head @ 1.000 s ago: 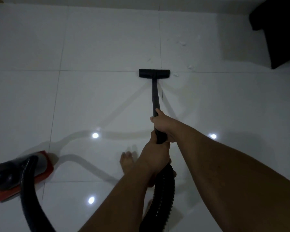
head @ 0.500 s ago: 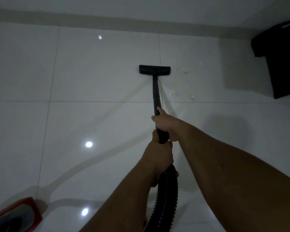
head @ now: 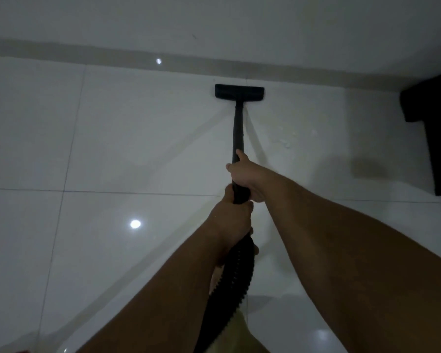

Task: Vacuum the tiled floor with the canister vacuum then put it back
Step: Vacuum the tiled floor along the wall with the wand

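Observation:
A black vacuum wand (head: 238, 131) runs straight ahead over glossy white floor tiles (head: 138, 138). Its flat black floor head (head: 239, 92) lies on the tiles close to the grey skirting of the far wall. My right hand (head: 245, 175) grips the wand higher up, thumb along the tube. Just behind it, my left hand (head: 231, 222) holds the wand's end where the ribbed black hose (head: 229, 289) joins. Small white crumbs (head: 287, 144) lie on the tile right of the wand. The canister is out of view except a red sliver at the bottom left corner.
The white wall (head: 214, 26) with its grey skirting (head: 112, 56) closes the floor ahead. A dark piece of furniture (head: 438, 133) stands at the right edge against the wall. Ceiling lights reflect as bright spots on the tiles.
The floor head has been pushed forward, from mid-floor to near the wall skirting, passing the crumbs on its right. The view has followed forward, and the red canister has slid out of the frame.

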